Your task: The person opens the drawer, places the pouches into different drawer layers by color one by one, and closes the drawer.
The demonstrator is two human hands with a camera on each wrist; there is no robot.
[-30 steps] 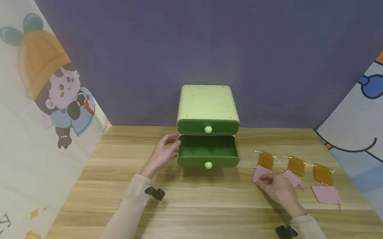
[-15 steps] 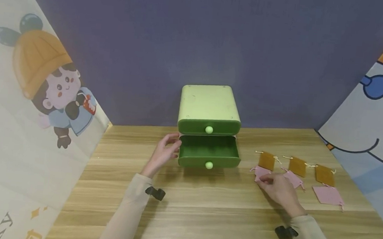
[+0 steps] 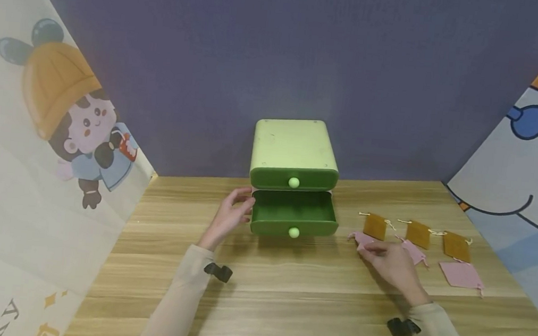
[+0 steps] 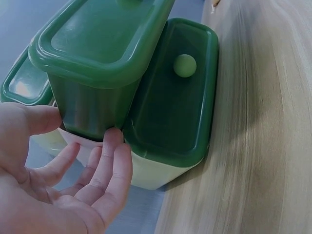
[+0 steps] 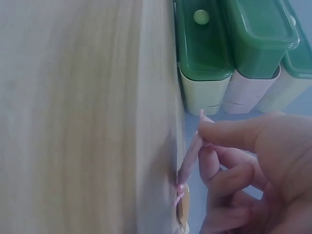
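Note:
A small cabinet (image 3: 295,143) with a light-green casing and dark-green drawers stands against the back wall. Its middle drawer (image 3: 268,226) is pulled out, and I see nothing inside it. At the cabinet's left side, my left hand (image 3: 228,216) touches this drawer and the casing edge with loosely bent fingers, as the left wrist view shows. On the right, my right hand (image 3: 394,265) pinches a pink drawstring pouch (image 5: 191,155) between thumb and fingers. One edge of the pouch is lifted, while its string end stays low by the table. Part of it is hidden behind the hand in the head view.
Behind the right hand lie three brown drawstring pouches (image 3: 375,227) in a row. Two more pink pouches (image 3: 461,274) lie in front of them, one partly behind the hand. A bottom drawer (image 4: 173,107) is shut below the pulled-out one. Walls bound the wooden table (image 3: 295,309).
The near edge of the left pink pouch has been lifted and folded up from the table in the right hand's fingers. The left hand and the drawer have stayed in place.

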